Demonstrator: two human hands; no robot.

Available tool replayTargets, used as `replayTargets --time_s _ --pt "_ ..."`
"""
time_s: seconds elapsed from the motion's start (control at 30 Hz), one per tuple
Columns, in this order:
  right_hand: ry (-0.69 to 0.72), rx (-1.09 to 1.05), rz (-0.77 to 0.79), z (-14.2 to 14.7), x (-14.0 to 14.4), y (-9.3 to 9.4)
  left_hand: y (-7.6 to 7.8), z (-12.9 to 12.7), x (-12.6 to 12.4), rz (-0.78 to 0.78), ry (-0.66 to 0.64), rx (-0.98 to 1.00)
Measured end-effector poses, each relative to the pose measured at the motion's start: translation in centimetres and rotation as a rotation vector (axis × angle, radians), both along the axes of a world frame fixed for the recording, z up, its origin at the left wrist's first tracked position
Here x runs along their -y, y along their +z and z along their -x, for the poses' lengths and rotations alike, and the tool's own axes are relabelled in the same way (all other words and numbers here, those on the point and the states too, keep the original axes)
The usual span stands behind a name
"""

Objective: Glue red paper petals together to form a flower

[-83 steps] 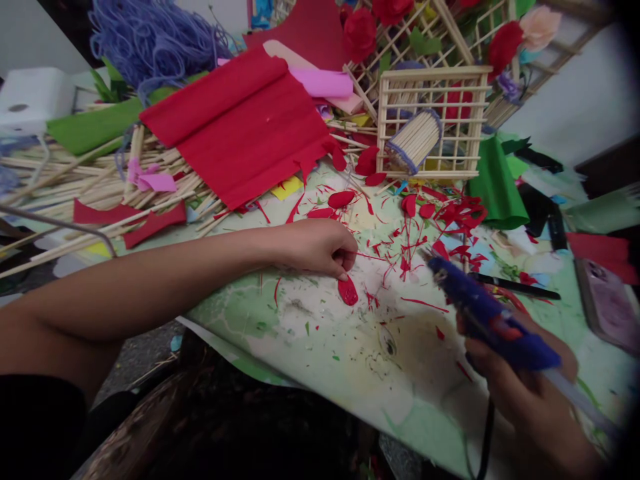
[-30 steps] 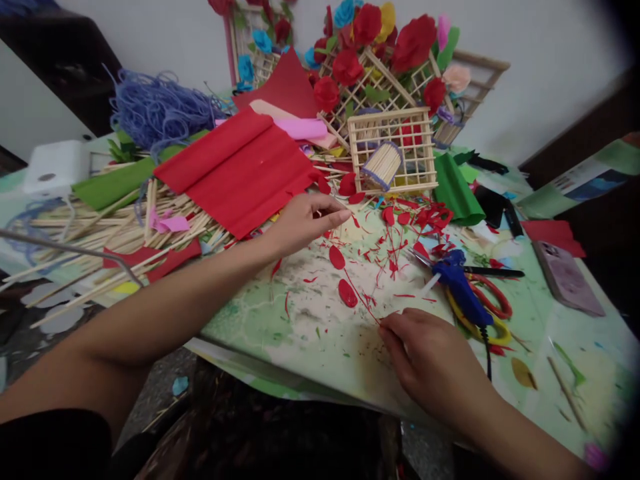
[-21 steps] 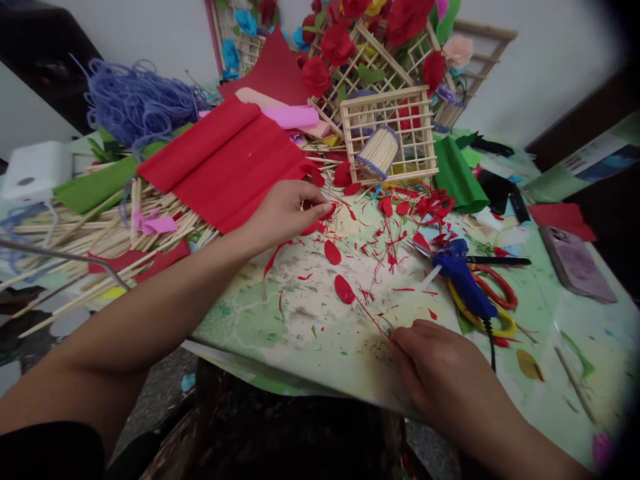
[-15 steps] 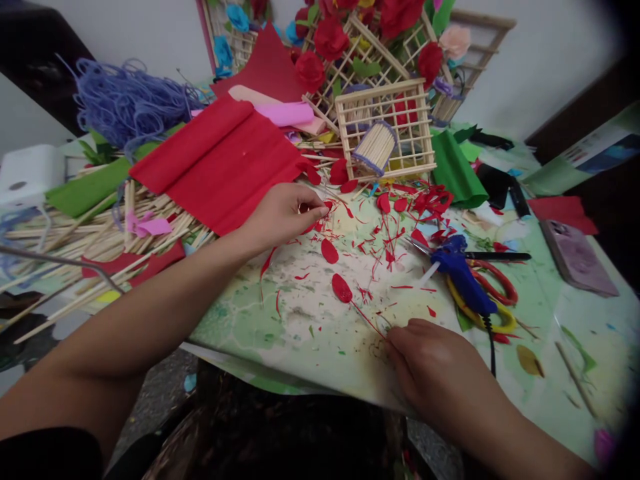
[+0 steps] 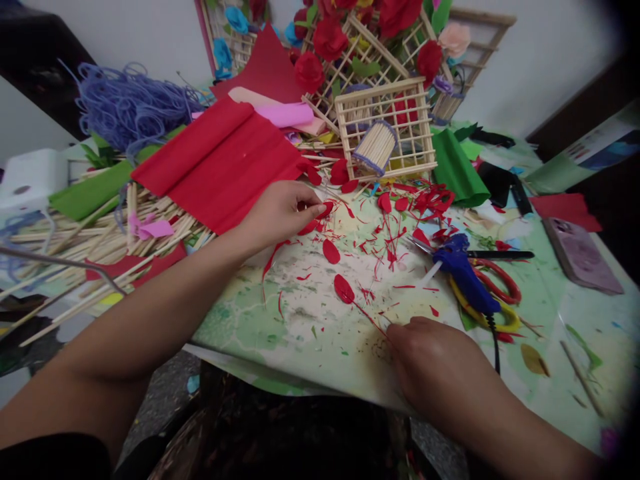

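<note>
My right hand [image 5: 433, 353] is closed round the lower end of a thin red stem that carries an oval red petal [image 5: 344, 289] at its tip. That petal hangs over or rests on the table; I cannot tell which. Farther back, my left hand [image 5: 287, 210] has thumb and forefinger together at a small red paper petal [image 5: 327, 209], among red scraps. Between the hands lies a loose oval red petal [image 5: 331, 252]. More red petals [image 5: 339, 172] are scattered just beyond the left fingertips.
A blue glue gun [image 5: 453, 257] lies across scissors [image 5: 505, 319] at right, near a phone [image 5: 583, 255]. Red crepe paper [image 5: 220, 163] covers bundled sticks [image 5: 45, 233] at left. A stick lattice [image 5: 385, 127] with paper flowers stands behind, and blue yarn [image 5: 133, 103] is piled back left.
The view has shifted very slightly. Both hands keep nearly the same positions, the right one still on its stem; the left fingertips have moved a little at the red petal.
</note>
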State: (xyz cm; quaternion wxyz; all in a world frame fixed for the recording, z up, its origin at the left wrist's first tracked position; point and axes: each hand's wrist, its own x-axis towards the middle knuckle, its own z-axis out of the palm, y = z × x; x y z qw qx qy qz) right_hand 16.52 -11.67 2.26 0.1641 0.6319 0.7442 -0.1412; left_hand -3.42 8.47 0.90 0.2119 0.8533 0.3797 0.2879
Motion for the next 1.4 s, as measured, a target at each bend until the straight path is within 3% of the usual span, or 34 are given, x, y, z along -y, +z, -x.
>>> replayTargets --time_s 0.2,0.4,0.7,1.0,1.13,1.27,1.4 --pt "-0.014 0.016 0.057 0.5 -0.1 0.3 -0.1 0.2 -0.4 -0.033 0.012 -0.012" --pt "0.007 0.02 0.003 0.8 0.1 -0.3 -0.2 0.0 0.0 -0.05 -0.016 -0.027" --pt "0.026 0.011 -0.101 0.9 0.4 -0.5 -0.9 -0.5 0.6 -0.018 -0.376 -0.298" --pt "0.006 -0.078 -0.177 0.5 0.6 0.3 -1.7 -0.6 0.6 -0.03 -0.423 -0.318" --pt "0.037 -0.119 -0.297 0.1 0.6 0.3 -0.7 -0.6 0.7 0.067 -0.392 -0.298" --pt "-0.005 -0.287 -0.398 -0.4 -0.6 0.9 0.4 -0.3 1.1 0.298 -0.317 -0.154" --pt "-0.112 -0.464 -0.424 -0.6 -3.1 1.5 0.4 -0.4 1.9 0.531 -0.417 -0.12"
